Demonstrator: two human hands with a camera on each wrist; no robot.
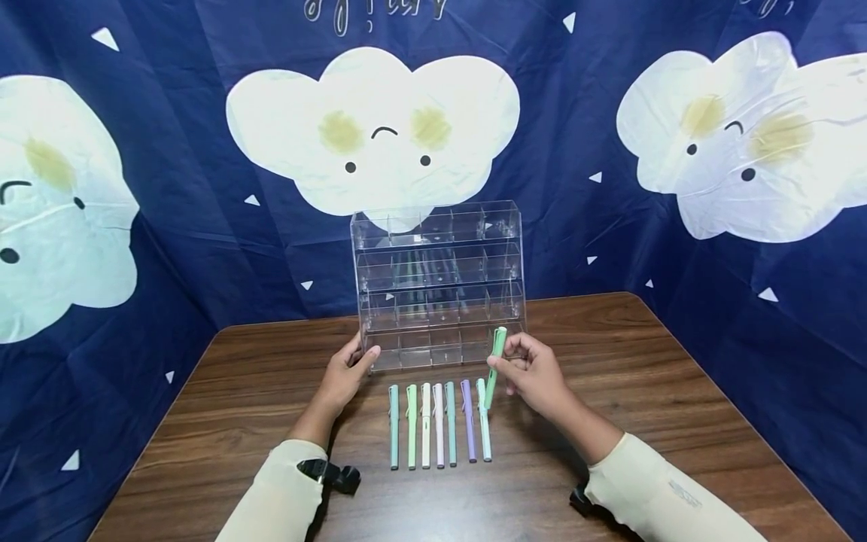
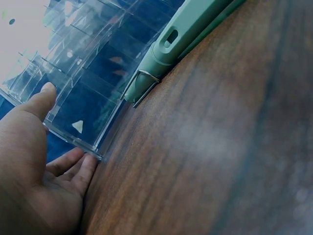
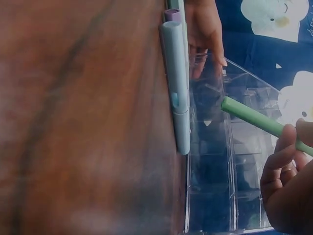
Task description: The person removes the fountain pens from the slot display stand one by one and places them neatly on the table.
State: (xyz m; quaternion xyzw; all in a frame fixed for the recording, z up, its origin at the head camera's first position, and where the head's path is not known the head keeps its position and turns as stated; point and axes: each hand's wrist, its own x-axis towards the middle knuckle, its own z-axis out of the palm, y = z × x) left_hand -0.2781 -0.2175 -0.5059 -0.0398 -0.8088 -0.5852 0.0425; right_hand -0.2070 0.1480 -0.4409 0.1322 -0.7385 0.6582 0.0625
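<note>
A clear acrylic rack [image 1: 443, 312] with tiered, divided compartments stands upright towards the back of the table. My left hand [image 1: 344, 374] holds its lower left corner, thumb at the front and fingers round the side; the left wrist view shows this hand [image 2: 46, 171] close up. Between thumb and fingers, my right hand [image 1: 535, 373] pinches a green capped pen [image 1: 497, 361], steeply tilted, before the rack's lower right. In the right wrist view the green pen [image 3: 254, 117] points towards the rack. Below lies a row of several capped pens, from a teal pen [image 1: 394, 429] to a light blue pen [image 1: 484, 421].
Between the row's ends lie a light green pen [image 1: 412, 429], a cream pen [image 1: 426, 427], a pale pink pen [image 1: 440, 427], another teal pen [image 1: 451, 425] and a purple pen [image 1: 469, 421]. A dark blue curtain [image 1: 562, 263] with clouds hangs behind the wooden table [image 1: 609, 361].
</note>
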